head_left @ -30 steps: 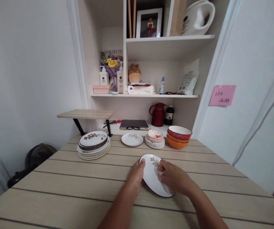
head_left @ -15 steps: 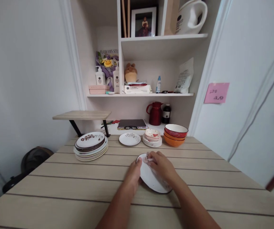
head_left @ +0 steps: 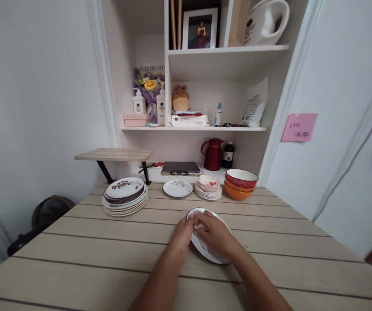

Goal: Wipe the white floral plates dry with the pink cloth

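A white plate with a dark rim [head_left: 210, 255] is tilted over the near middle of the table. My left hand [head_left: 183, 233] grips its left edge, thumb on the upper face and fingers underneath. On the plate's face lies my right hand [head_left: 212, 231], its fingers bunched around a white wipe [head_left: 199, 226] that is mostly hidden by them. The right fingertips are close to the left thumb. Much of the plate's surface is covered by the right hand.
Along the back of the table stand a plate stack [head_left: 125, 196], a single flowered plate [head_left: 177, 188], small dishes [head_left: 208, 190] and stacked bowls [head_left: 240, 185]. A raised wooden stand [head_left: 114, 154] is at the back left. Behind are a red jug [head_left: 213, 154] and shelves.
My right hand has slid slightly toward the left thumb, and less of the wipe shows. The left hand keeps its grip on the plate. The camera view has shifted a little.
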### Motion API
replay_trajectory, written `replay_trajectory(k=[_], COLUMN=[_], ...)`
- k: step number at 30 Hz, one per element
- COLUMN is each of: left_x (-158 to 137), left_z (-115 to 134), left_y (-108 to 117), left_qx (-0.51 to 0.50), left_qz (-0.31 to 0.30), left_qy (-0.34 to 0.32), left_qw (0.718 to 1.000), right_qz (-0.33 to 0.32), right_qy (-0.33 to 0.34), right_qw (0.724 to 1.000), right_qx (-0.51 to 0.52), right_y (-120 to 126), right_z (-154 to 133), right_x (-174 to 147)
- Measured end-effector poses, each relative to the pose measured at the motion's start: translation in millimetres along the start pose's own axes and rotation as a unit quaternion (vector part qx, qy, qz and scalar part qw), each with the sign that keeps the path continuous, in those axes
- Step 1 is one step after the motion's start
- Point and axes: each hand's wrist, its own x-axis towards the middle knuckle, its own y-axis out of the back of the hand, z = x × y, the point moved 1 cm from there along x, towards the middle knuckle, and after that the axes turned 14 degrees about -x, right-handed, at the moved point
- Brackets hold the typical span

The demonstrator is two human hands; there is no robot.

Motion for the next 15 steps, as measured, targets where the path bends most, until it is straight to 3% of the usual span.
replay_trajectory(k=[4,9,12,15], left_x=[-1.2,-3.4,-3.7,-2.9], left_z=[1.3,0.7,-0.6,-1.0], left_y=[-0.3,-0.5,-0.4,-0.6], left_qx=[0.013,0.024,0.028,0.018], left_qz=[-0.01,0.0,0.002,0.004], left_qy=[0.008,0.013,0.011,0.005], left_qw=[1.0,1.0,1.0,1.0], right_qz=[-0.002,-0.05,-0.083,-0.097], right_qy=[-0.081,-0.146,-0.124,-0.041], right_qw=[0.996,0.982,0.982,0.992], right_qx=[-0.033,-0.111,-0.117,-0.072], right_y=[-0.7,10.1,14.1,12.3], right_z=[19.5,44.1,40.8,24.0], right_x=[10.0,-5.6,-19.4,-22.6])
